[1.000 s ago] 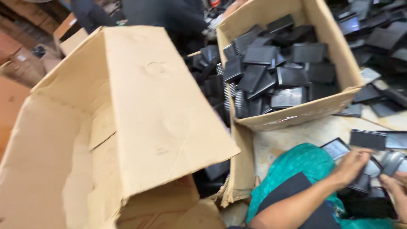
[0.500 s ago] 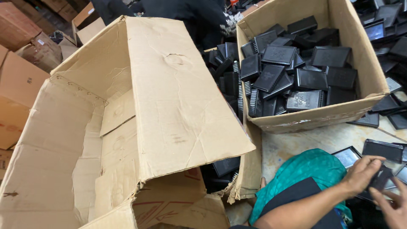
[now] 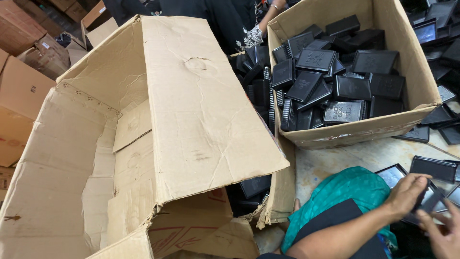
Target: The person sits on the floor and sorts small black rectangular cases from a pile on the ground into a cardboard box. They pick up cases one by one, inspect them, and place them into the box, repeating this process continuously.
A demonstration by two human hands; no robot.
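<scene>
- Flat black tray (image 3: 428, 201) at approx. 4 o'clock in view, lower rt corner; long axis runs roughly 10-to-4 o'clock, tilted, far end partly blurred.
- Left hand (image 3: 406, 193) curled over tray's near edge, fingers bent, gripping it from above; teal cloth (image 3: 345, 196) and dark sleeve just behind wrist.
- Right hand (image 3: 443, 233) at 5 o'clock, cut by frame edge, blurred; fingers loosely bent, touching tray's underside; exact grip not readable.
- More black trays (image 3: 433, 168) lying flat on pale floor just beside hands, toward 3 o'clock.
- Full carton (image 3: 412, 57) of black trays at 1 o'clock, stacked every which way.
- Big open carton (image 3: 158, 129) w/ bare inside filling 9 o'clock side.
- Another person's arm (image 3: 268, 14) at 12 o'clock.
</scene>
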